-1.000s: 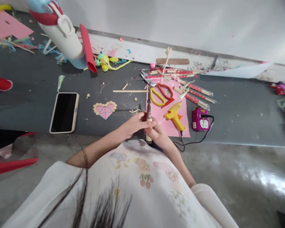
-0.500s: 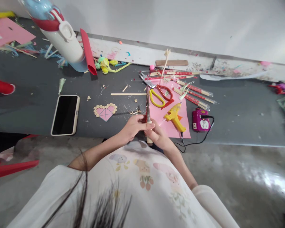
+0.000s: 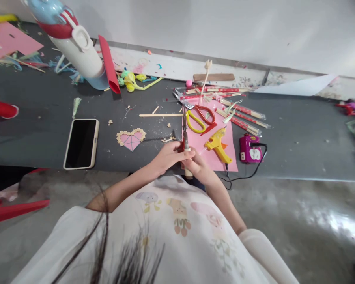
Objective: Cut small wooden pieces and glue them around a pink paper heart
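Note:
Close to the table's front edge, both hands are closed together around a tool with a pale wooden handle and a narrow dark metal shaft pointing away from me. My left hand lays its thumb across the handle. My right hand wraps the handle from the other side. Something small and red shows at the fingertips, too hidden to name. To the left lies a pink paper heart edged with small pale wooden pieces. A thin wooden stick rests beyond the hands, near several cut bits.
Right of my hands, pink paper bears a yellow glue gun and red-yellow scissors. A purple box with a black cord stands beside it. Wrapped chopsticks lie behind. Leftward are a phone and a bottle.
The tool's handle has shifted slightly to the right in my hands. At the back right, the white sheet has lifted along its far edge.

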A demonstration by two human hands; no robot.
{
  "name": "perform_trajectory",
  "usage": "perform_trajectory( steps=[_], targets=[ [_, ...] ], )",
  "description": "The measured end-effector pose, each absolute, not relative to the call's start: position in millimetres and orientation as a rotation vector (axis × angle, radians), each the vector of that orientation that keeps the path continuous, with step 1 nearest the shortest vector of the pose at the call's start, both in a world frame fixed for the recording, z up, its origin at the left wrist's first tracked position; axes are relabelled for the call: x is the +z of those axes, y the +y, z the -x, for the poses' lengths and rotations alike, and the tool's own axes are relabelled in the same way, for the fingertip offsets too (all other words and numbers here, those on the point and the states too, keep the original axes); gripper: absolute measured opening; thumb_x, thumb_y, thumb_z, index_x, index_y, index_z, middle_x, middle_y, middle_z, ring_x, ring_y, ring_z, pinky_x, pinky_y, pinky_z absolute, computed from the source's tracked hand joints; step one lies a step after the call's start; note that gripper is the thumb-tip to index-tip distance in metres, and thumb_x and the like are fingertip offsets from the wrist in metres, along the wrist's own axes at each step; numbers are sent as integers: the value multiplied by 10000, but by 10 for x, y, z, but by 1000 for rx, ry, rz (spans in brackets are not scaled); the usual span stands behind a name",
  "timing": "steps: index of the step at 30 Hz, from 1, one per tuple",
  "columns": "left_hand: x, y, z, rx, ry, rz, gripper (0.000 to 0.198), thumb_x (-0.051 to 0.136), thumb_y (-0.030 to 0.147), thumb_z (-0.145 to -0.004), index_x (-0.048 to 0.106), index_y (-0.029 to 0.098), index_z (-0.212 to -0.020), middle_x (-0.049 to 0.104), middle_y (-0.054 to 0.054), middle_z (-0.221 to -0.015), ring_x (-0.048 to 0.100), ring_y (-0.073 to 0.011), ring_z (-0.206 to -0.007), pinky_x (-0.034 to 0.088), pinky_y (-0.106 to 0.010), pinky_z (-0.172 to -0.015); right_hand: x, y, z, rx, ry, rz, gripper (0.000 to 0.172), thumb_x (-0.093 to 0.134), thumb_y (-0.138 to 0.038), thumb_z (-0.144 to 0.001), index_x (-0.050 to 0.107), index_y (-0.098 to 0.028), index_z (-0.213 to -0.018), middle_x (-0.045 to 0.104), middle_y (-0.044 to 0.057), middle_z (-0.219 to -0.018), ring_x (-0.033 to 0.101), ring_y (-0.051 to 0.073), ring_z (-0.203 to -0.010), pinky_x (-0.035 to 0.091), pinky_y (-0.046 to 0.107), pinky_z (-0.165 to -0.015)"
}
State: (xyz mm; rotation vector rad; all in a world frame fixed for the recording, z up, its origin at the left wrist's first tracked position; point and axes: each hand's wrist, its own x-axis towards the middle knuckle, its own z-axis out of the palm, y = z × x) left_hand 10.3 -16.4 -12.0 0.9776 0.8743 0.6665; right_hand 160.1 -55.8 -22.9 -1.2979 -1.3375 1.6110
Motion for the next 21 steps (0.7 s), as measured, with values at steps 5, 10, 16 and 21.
perform_trajectory(
  steps=[5, 10, 16, 21],
  targets=[
    [66, -122, 47, 633, 1196, -1624, 446, 680, 541, -803, 674, 189, -1076, 711, -63, -995, 661, -179, -816, 498, -291, -756, -157, -562, -1690, 1606, -1313, 1480, 451, 606, -536, -824, 465, -209, -1102, 561, 29, -929, 525, 199, -869, 456, 367, -777],
    [243, -13, 227, 776, 1577, -2427, 327, 554, 397, -934, 675, 193, -1159, 677, -109, -1090, 600, -256, -1037, 454, -387, -896, -150, -605, -1739, 1670, -1282, 1530, 494, 620, -542, -822, 465, -216, -1160, 561, 19, -941, 524, 195, -867, 447, 357, -771],
    [295, 200, 319, 595, 1577, -2645, 271, 451, 288, -981, 697, 203, -1058, 698, -102, -1016, 596, -264, -1005, 424, -409, -864, -159, -657, -1744, 1836, -1248, 1417, 472, 624, -561, -825, 507, -217, -1127, 551, 14, -904, 517, 179, -805, 448, 337, -719],
    [339, 190, 303, 376, 1653, -2564, 367, 392, 361, -1011, 720, 205, -961, 705, -68, -850, 625, -203, -789, 347, -320, -642, -130, -675, -1733, 1945, -1178, 1308, 462, 598, -572, -841, 517, -212, -1119, 553, 8, -846, 518, 166, -721, 423, 318, -635]
  ],
)
